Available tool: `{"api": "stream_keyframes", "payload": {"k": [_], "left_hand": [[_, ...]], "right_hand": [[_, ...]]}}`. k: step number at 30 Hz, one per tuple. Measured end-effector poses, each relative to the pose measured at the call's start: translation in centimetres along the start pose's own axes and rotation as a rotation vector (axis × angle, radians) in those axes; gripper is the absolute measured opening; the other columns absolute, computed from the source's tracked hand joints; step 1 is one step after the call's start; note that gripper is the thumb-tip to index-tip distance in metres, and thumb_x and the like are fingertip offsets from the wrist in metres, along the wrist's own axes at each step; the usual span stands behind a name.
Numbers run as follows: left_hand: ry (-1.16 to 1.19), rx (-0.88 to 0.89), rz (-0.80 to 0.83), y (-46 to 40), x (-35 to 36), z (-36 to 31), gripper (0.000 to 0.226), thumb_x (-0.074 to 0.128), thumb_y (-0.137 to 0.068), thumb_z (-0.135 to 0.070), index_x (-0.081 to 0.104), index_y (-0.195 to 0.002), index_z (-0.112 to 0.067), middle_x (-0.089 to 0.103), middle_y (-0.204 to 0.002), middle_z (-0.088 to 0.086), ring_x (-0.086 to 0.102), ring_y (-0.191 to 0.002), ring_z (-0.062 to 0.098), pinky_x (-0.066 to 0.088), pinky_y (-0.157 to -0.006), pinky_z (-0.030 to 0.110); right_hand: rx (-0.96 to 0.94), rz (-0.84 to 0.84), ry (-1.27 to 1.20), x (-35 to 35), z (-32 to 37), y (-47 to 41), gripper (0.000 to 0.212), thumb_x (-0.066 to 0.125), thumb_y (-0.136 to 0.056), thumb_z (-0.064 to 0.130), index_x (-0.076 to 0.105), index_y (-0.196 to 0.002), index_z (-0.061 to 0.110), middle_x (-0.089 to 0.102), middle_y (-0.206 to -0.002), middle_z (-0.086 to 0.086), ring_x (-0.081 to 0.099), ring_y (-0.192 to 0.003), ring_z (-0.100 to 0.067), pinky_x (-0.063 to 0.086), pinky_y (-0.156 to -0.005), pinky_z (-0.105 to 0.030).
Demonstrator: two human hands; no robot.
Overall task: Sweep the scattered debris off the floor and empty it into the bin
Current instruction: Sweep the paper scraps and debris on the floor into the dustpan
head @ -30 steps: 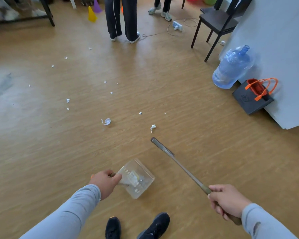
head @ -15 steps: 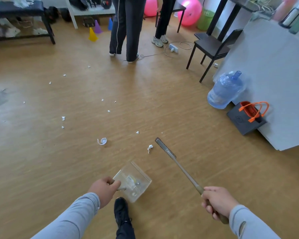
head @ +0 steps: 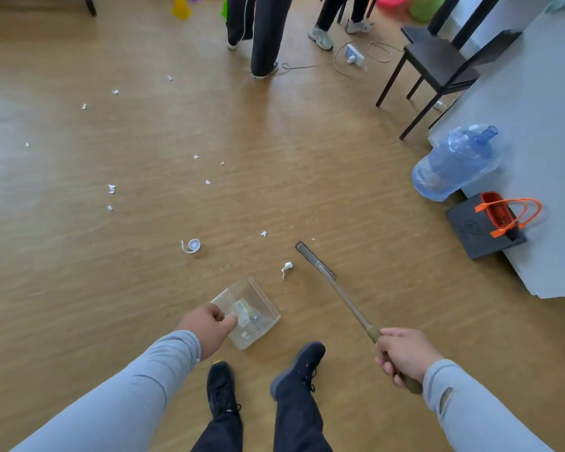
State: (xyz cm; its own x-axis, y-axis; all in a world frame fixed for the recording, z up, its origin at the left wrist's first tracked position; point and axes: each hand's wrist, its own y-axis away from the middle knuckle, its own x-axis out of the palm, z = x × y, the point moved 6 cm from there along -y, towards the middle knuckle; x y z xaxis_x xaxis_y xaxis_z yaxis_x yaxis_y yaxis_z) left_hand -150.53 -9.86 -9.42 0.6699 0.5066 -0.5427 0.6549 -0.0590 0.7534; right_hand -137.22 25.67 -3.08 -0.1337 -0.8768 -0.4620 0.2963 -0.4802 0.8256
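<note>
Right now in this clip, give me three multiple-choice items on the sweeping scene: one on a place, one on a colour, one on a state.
1. Where does the crumpled paper lie?
A. between the dustpan and the broom head
B. under the chair
C. inside the bag

2. What colour are the bag's handles?
A. green
B. orange
C. white

3. What is the right hand doing?
A. resting open on the floor
B. holding the dustpan
C. gripping the broom handle

Answers:
1 A: it sits beyond the dustpan, just left of the broom head.
2 B: orange loops stand out on the dark bag.
3 C: the right hand is curled round the broom handle; the left hand holds the dustpan.
</note>
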Motion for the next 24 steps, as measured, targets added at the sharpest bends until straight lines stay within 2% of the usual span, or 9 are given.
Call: {"api": "stream_keyframes", "payload": {"k": [4,8,11,13,18,24], "left_hand": [[-0.048,-0.012,0.006,-2.3,-0.1,-2.0,0.029,0.052,-0.09,-0.05,0.062,-0.097,-0.023,0.063,-0.077,-0.003,0.058,-0.07,0.017,0.041,-0.059,0.028],[-0.073,-0.011,0.004,-3.3,-0.2,-4.0,0.029,0.051,-0.089,-0.048,0.061,-0.095,-0.021,0.063,-0.077,-0.002,0.057,-0.068,0.017,0.04,-0.056,0.028],[-0.082,-0.023,-0.002,-3.3,-0.2,-5.0,0.029,0.051,-0.09,-0.046,0.061,-0.096,-0.019,0.062,-0.078,-0.001,0.054,-0.066,0.016,0.039,-0.055,0.028],[-0.075,-0.022,-0.012,-3.4,-0.5,-5.2,0.031,0.051,-0.09,-0.045,0.063,-0.099,-0.017,0.061,-0.076,-0.001,0.053,-0.066,0.018,0.04,-0.055,0.028],[-0.077,-0.017,-0.011,-3.6,-1.1,-4.8,0.033,0.051,-0.09,-0.049,0.064,-0.096,-0.019,0.062,-0.072,-0.002,0.056,-0.066,0.019,0.043,-0.057,0.029],[-0.095,-0.011,-0.018,-3.4,-1.0,-4.9,0.031,0.051,-0.09,-0.051,0.062,-0.094,-0.023,0.067,-0.082,-0.002,0.059,-0.072,0.016,0.045,-0.061,0.029]], "right_hand": [[0.013,0.018,0.071,2.0,2.1,-4.7,0.044,0.047,-0.091,0.003,0.057,-0.127,0.026,0.058,-0.065,-0.011,0.044,-0.04,-0.015,0.035,-0.04,-0.016],[0.024,0.14,0.211,3.8,1.8,-5.5,0.047,0.047,-0.089,0.004,0.06,-0.131,0.019,0.054,-0.062,-0.013,0.043,-0.051,-0.021,0.034,-0.043,-0.021],[0.026,0.245,0.252,2.5,1.7,-4.0,0.052,0.05,-0.09,0.005,0.054,-0.138,0.025,0.054,-0.054,-0.01,0.043,-0.043,-0.017,0.035,-0.04,-0.021],[0.045,0.29,0.235,-0.1,2.1,-3.7,0.047,0.054,-0.091,0.004,0.055,-0.135,0.021,0.057,-0.055,-0.009,0.044,-0.039,-0.015,0.033,-0.038,-0.019],[0.103,0.29,0.102,-5.3,2.2,-3.3,0.039,0.057,-0.094,0.002,0.057,-0.13,0.017,0.062,-0.066,-0.014,0.044,-0.041,-0.016,0.032,-0.035,-0.017],[0.026,0.238,0.209,-1.0,1.8,-4.8,0.052,0.052,-0.091,0.002,0.053,-0.141,0.018,0.057,-0.065,-0.016,0.043,-0.042,-0.018,0.034,-0.037,-0.02]]}}
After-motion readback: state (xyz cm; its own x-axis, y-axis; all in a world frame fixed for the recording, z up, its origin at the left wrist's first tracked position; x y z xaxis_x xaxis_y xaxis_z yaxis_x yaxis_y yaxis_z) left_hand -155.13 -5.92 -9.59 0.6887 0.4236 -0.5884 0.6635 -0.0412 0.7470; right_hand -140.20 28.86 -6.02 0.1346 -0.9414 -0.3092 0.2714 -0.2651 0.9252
